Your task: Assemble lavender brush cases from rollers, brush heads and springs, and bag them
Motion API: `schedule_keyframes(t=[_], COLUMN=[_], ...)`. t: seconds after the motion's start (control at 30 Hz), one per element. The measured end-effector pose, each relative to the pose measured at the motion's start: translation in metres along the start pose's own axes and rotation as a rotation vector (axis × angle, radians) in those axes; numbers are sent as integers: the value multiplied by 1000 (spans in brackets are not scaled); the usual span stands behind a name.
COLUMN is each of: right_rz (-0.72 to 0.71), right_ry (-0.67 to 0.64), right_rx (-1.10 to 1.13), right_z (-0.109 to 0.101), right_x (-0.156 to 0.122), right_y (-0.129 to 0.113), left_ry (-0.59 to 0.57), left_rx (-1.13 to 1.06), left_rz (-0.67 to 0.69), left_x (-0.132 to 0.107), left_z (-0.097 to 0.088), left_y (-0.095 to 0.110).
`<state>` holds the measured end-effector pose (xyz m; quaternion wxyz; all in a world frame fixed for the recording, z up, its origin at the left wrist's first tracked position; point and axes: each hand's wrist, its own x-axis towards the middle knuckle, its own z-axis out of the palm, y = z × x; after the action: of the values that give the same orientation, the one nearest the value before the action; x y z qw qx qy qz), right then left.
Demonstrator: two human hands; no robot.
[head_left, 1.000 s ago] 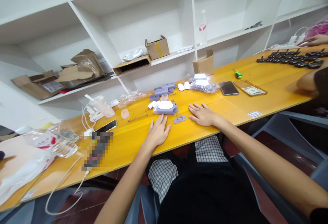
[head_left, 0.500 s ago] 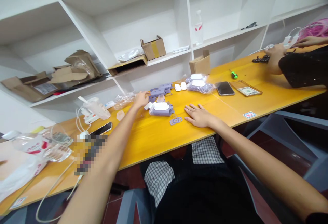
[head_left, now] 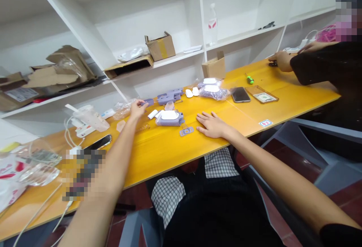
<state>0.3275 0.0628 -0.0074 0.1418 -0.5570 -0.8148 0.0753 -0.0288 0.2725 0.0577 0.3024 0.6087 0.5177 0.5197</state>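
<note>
My left hand [head_left: 137, 109] is stretched out over the yellow table [head_left: 169, 149] and pinches a small purple plastic part [head_left: 148, 102] just above the surface. Flat on the table to the right lies my right hand [head_left: 210, 124], fingers spread, holding nothing. Between them sits a purple housing with a white top [head_left: 169, 117], and a small purple frame piece [head_left: 186, 131] lies close to my right fingertips. More purple parts [head_left: 169, 96] are piled behind, with a spring [head_left: 143, 127] near my left wrist.
A phone [head_left: 240, 94], a clear case with a banknote [head_left: 262, 96], a green screwdriver [head_left: 249, 79] and a cardboard box [head_left: 214, 66] lie right. Another person's hands [head_left: 278, 60] work at the far right. Chargers, cables and a dark phone [head_left: 99, 141] are left. White shelves stand behind.
My left hand left the table's front, reached back to the purple parts and now holds one, drawn slightly left. My right hand stayed flat. The view swung left.
</note>
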Motion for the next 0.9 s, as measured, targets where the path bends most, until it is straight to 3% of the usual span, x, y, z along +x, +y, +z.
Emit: schedule_keyframes(t=[0.1,0.27,0.43,0.6,0.9], right_rz=[4,-9,13,48,18], right_ry=[9,-14,-30,-44,-1], right_rx=[3,14,4,13,79], right_z=[-1,-1,0,2,2], right_x=[0,1,2,3,1], right_y=[0,3,5,-1,-21], left_ry=[48,-61,-183,-402,-527], left_rx=[-241,-572,-771,-716,-649], left_rz=[53,-64,-158,-206,-97], left_x=[-20,-60,-81,-96,-115], left_z=[-8,-19,-15,2,29], left_y=[5,14,27,38,33])
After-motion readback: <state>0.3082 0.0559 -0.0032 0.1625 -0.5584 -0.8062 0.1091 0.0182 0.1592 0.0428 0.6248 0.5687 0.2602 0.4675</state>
